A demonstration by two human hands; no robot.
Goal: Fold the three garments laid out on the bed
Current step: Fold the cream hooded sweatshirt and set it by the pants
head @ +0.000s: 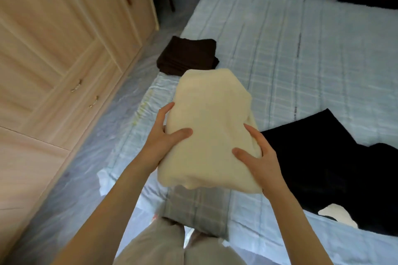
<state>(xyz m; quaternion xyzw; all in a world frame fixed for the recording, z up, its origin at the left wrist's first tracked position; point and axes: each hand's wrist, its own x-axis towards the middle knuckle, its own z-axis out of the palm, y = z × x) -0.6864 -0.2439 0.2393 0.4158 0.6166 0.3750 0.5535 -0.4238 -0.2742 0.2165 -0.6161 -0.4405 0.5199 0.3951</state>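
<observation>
**At the centre of the frame: a folded cream bundle held in both hands**

In the middle of the frame, a soft, cream-coloured fleecy garment folded into a thick oblong [211, 127] is held above the bed between two bare hands. The left hand [165, 137] grips its left edge: the thumb lies across the top and a finger runs up along the side. The right hand [258, 157] grips the right edge the same way, with the thumb pressed on top and the fingers curled round the side. A shadow falls on the bedding just below the bundle's near edge.

The bed [301, 49], covered in a pale blue checked quilt, fills the right and upper part of the frame. Above the cream bundle, near the bed's left edge, a dark brown knitted garment [187, 56] lies folded into a neat rectangle. At the lower right a black garment [333, 168] lies spread out flat and unfolded; a small white patch [336, 217] shows at its near edge, though what it is cannot be made out.

Along the left side stands a light wooden wardrobe with panelled doors and metal handles [53, 49], and a pale, glossy floor [86, 157] runs between it and the bed. At the bottom centre are the person's legs in light beige trousers [163, 243].
</observation>
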